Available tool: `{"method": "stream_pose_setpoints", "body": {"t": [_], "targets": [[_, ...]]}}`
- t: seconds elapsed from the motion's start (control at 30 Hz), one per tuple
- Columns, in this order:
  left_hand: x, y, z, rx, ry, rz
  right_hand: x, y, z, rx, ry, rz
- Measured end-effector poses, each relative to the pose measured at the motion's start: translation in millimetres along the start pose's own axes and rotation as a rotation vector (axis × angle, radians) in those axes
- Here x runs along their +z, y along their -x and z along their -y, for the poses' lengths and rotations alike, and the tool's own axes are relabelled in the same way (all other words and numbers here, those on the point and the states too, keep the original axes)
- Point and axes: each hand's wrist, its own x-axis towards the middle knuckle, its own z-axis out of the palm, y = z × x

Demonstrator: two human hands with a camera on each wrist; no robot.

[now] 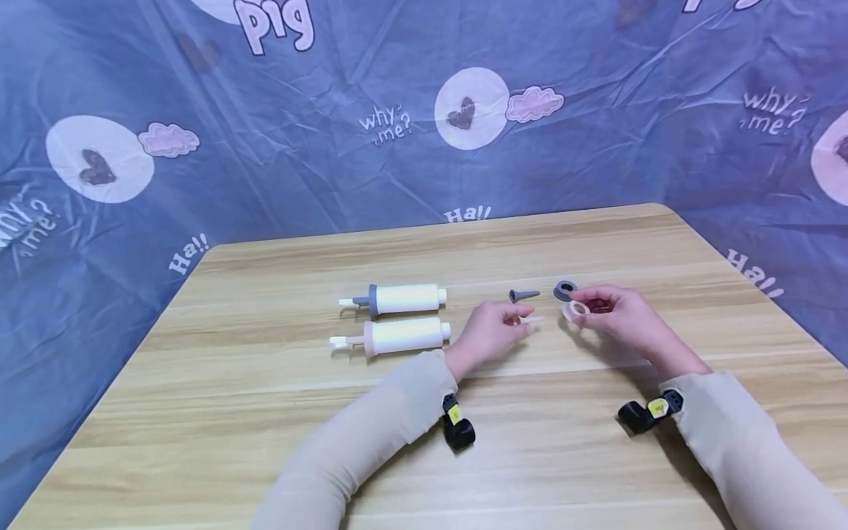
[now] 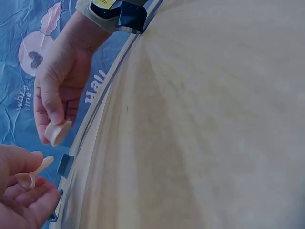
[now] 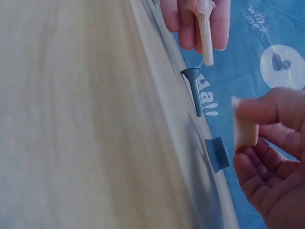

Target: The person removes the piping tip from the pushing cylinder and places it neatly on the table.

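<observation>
My left hand (image 1: 488,333) pinches a small pale funnel-shaped piece with a narrow stem (image 1: 531,319); in the right wrist view its stem (image 3: 206,38) points down. Between thumb and fingers, my right hand (image 1: 623,318) holds a pale pink ring-shaped collar (image 1: 575,311), seen from the side in the right wrist view as a short band (image 3: 245,126). The two held pieces are apart. Just beyond the hands, a dark grey funnel-shaped piece (image 1: 525,295) and a dark grey ring-shaped collar (image 1: 565,290) rest on the table.
Left of my hands lie two white cylinders, one with a grey collar (image 1: 407,299) and one with a pale pink collar (image 1: 407,336), their white tips pointing left. They lie on a wood-grain table (image 1: 252,412). A blue printed cloth (image 1: 298,147) hangs behind it.
</observation>
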Motion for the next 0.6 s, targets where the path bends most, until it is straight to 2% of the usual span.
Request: {"method": "stream_pose_setpoints", "body": {"t": [0.2,0.4,0.6], "targets": [[0.2,-5.1,3.9,-0.004,-0.044,0.022,-0.7,-4.3,-9.5,0.026,0.055,-0.010],[3.0,-9.1,6.7,0.057,-0.107,0.042,-0.4,-6.1,-15.9,0.062,0.064,-0.034],[3.7,-11.0,8.0,0.098,-0.181,0.058,2.5,-8.4,-18.7,0.063,0.018,-0.027]]}}
